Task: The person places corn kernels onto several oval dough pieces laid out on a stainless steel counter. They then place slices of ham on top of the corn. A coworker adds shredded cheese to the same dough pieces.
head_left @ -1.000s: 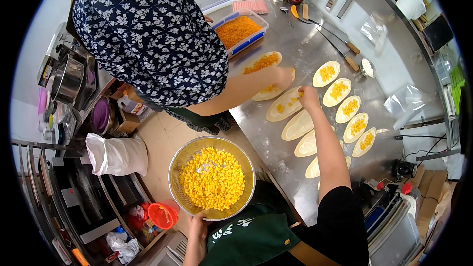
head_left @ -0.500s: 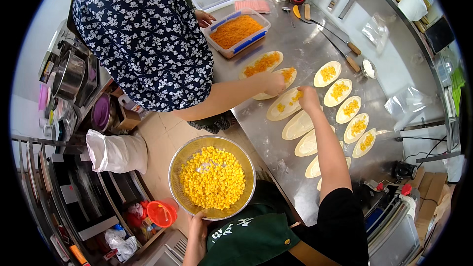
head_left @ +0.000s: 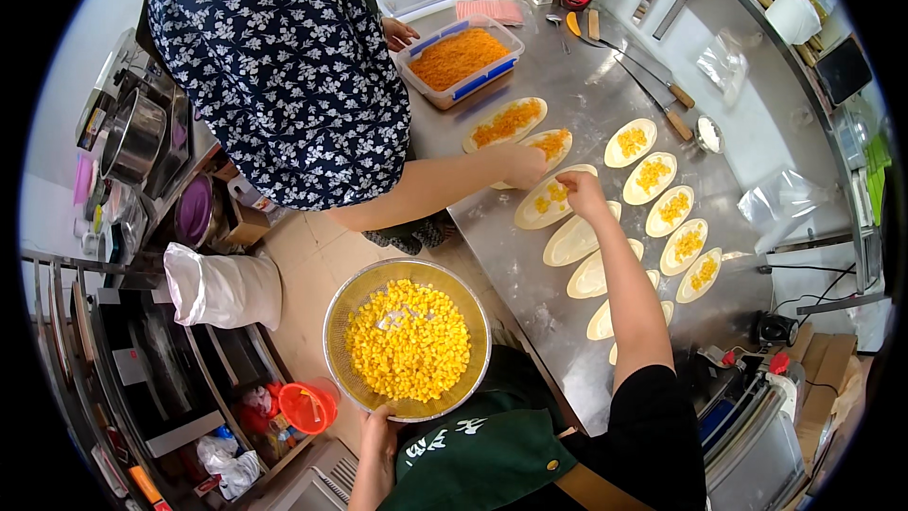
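My left hand [head_left: 380, 435] grips the near rim of a metal mesh colander [head_left: 337, 336], held beside the table. Inside lies a heap of yellow corn kernels [head_left: 416, 350]. Over an oval piece of dough [head_left: 532, 218] with a small cluster of corn on it, my right hand [head_left: 587, 195] has its fingers pinched together, kernels at the tips. Closer to me are several bare dough ovals [head_left: 571, 244], partly covered by my right forearm. A row of dough ovals topped with corn [head_left: 689, 244] lies on the right.
A co-worker's hand [head_left: 523, 167] touches a dough oval with orange shreds, close to my right hand. Beyond stands a tub [head_left: 518, 49] of those shreds. Wooden-handled tools [head_left: 677, 123] and a small bowl [head_left: 709, 132] lie along the steel table's [head_left: 530, 308] far right.
My right hand has shifted slightly up and left over the dough oval, where the corn now sits in a tighter cluster. The colander stays in my left hand.
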{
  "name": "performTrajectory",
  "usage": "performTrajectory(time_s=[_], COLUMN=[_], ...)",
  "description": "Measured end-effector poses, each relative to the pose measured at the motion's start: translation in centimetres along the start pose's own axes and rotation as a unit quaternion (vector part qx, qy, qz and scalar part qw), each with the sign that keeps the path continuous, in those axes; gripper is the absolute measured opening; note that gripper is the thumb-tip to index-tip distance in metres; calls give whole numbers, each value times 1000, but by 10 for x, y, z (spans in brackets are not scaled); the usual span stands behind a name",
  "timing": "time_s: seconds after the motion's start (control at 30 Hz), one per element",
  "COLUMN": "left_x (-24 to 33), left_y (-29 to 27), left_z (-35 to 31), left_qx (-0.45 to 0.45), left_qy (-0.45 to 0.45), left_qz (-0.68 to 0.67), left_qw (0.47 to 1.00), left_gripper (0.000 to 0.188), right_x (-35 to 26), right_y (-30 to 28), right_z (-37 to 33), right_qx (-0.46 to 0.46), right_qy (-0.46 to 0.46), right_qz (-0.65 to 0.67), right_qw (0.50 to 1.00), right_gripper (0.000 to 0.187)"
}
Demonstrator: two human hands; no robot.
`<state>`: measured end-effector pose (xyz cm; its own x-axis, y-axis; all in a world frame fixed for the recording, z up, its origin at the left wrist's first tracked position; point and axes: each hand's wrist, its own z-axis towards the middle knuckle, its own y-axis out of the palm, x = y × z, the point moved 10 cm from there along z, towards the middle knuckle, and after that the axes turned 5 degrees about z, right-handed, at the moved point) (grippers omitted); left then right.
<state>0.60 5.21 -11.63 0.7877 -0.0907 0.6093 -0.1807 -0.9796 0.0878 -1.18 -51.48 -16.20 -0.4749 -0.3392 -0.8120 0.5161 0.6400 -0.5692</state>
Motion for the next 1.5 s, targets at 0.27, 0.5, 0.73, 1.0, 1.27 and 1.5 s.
performTrajectory(time_s=[0.27, 0.5, 0.73, 1.0, 1.27, 1.5], left_x=[0, -9, -12, -17, -12, -24], left_y=[-2, 3, 17, 34, 42, 27], left_z=[-3, -3, -9, -17, -18, -14], left_qx=[13, 12, 0, -18, -39, -8], left_qy=[13, 0, 24, 32, 20, 4], left_qz=[8, 30, 51, 5, 43, 34], left_qw=[1000, 999, 998, 999, 998, 999], left_gripper=[59, 54, 53, 52, 49, 48], right_x=[-7, -164, -190, -185, -185, -57], right_y=[-41, 117, 235, 209, 125, 25], right_z=[-14, -173, -279, -258, -196, -81], right_qx=[144, -245, -394, -264, -273, -40], right_qy=[-9, -77, -267, -306, -114, 69], right_qz=[-64, 62, -332, -171, 156, 220], right_qw=[987, 965, 815, 899, 942, 972], right_gripper=[30, 16, 71, 8, 18, 23])
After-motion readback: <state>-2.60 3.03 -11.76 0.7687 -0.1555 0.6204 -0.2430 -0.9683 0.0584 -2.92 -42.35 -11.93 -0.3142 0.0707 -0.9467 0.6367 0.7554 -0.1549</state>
